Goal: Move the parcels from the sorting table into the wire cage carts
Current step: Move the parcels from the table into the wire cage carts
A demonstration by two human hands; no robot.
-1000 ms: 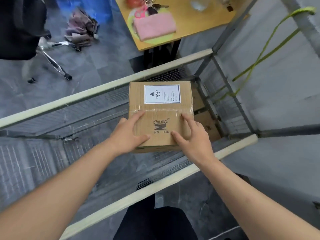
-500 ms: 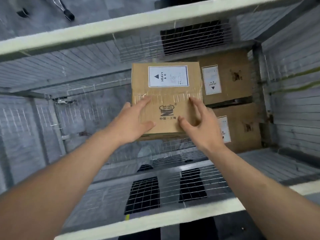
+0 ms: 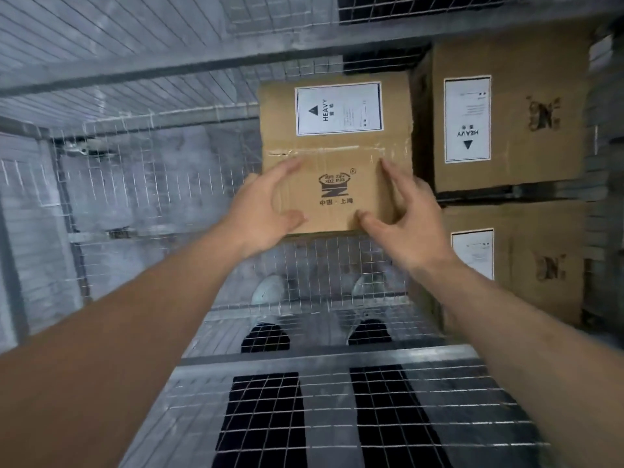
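Parcel (image 3: 334, 157) hung ahead of me inside the wire cage cart (image 3: 141, 184), gripped between left hand (image 3: 266, 207) and right hand (image 3: 408, 214) (equally near), stacked boxes (image 3: 506, 130) just right.

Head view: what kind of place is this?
Likely a parcel sorting or warehouse floor. Both hands, left hand and right hand, hold a cardboard box labelled HEAVY inside a wire cage cart, beside two stacked boxes with matching labels.
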